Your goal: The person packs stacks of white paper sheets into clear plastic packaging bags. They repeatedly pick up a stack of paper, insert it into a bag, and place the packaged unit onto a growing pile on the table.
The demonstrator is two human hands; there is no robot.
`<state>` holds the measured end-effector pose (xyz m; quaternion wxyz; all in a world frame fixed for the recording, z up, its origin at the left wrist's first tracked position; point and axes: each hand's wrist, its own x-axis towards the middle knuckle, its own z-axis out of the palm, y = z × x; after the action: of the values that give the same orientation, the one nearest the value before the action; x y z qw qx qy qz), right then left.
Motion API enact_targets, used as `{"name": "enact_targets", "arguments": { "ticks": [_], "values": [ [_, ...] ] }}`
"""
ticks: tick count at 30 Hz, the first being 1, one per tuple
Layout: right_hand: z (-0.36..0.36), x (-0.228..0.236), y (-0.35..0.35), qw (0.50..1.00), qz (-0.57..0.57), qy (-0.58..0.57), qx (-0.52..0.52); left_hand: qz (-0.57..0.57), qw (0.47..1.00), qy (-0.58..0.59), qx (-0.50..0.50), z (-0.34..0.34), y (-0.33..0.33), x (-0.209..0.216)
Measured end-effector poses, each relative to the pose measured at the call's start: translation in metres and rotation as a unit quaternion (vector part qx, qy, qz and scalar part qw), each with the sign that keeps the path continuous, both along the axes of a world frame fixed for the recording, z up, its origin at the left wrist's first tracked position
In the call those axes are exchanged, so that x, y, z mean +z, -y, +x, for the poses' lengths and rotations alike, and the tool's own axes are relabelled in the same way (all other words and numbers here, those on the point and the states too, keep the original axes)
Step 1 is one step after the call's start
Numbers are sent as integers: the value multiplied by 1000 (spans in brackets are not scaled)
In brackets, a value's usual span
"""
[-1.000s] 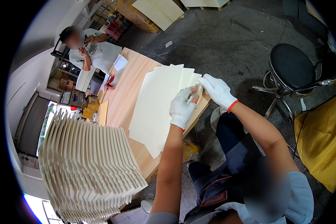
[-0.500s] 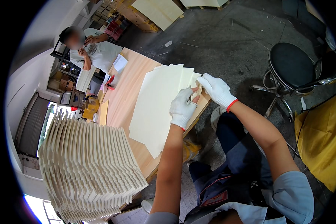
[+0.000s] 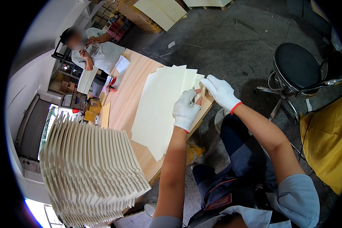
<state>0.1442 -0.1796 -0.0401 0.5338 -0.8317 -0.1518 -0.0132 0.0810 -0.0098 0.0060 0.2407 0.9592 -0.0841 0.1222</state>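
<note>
Over the middle of the desk (image 3: 129, 85), overlapping sheets (image 3: 159, 106); at their right edge, the left hand (image 3: 186, 109), with the right hand (image 3: 220, 93) just beside. Nearer and to the left, a fanned pile of panels (image 3: 95, 163). At the far left end, a co-worker (image 3: 98, 55). Well right of the desk, on the floor (image 3: 224, 45), a swivel chair (image 3: 296, 62); nearer, a cloth (image 3: 326, 142).

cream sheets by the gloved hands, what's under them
The cream sheets lie on the wooden tabletop, which shows around their edges; anything else beneath them is covered and cannot be seen.
</note>
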Motion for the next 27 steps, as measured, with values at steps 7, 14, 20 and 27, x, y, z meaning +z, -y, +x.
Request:
{"name": "enact_targets", "arguments": {
  "ticks": [7, 14, 20, 27],
  "values": [
    [6, 22, 11, 998, -14, -56, -32, 48, 996, 81, -5, -8, -4, -10],
    [35, 43, 5, 997, -58, -36, 39, 143, 977, 117, -103, -49, 14, -33],
    [7, 35, -56, 891, 333, -273, 143, 142, 988, -29, -59, -69, 30, -8],
    [3, 4, -107, 854, 320, -320, 256, -154, 979, 131, 16, -142, -12, -39]
  ]
}}
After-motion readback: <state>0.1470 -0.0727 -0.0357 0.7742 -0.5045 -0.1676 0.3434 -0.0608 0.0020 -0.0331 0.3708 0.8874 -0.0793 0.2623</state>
